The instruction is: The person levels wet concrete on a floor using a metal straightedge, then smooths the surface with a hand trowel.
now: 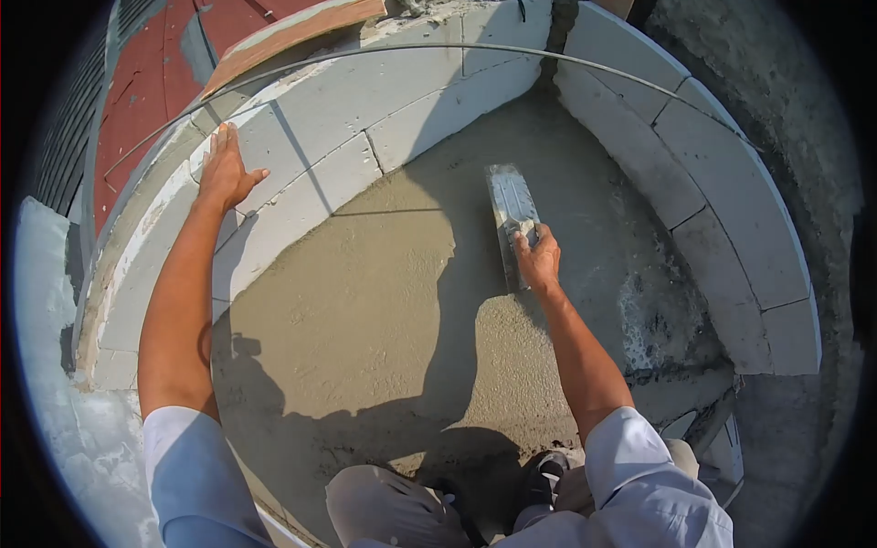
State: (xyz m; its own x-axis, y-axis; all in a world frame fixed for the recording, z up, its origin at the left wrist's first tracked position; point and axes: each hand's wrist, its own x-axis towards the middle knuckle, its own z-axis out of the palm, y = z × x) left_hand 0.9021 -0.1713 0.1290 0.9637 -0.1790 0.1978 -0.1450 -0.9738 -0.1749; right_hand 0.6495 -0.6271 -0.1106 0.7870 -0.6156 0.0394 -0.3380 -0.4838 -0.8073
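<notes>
My right hand (pixel 540 258) is wrapped round the handle of a rectangular plastering trowel (pixel 512 194). Its metal blade, smeared with grey mortar, lies on wet-looking mortar (pixel 365 283) that covers the floor. The blade points away from me. On the left, my left hand (pixel 227 172) leans against the top of a low white block wall (pixel 320 128), fingers stretched out and thumb apart, holding nothing. Part of the mortar beneath me is in my own shadow, and its surface looks coarser close to my feet.
Another block wall (pixel 703 164) encloses the right side. A thin rod or cable (pixel 438 46) arcs across both walls. Beyond the left wall are a wooden board (pixel 283 41) and red roofing (pixel 151 82). My shoe (pixel 548 470) is at the near edge, beside debris at the lower right.
</notes>
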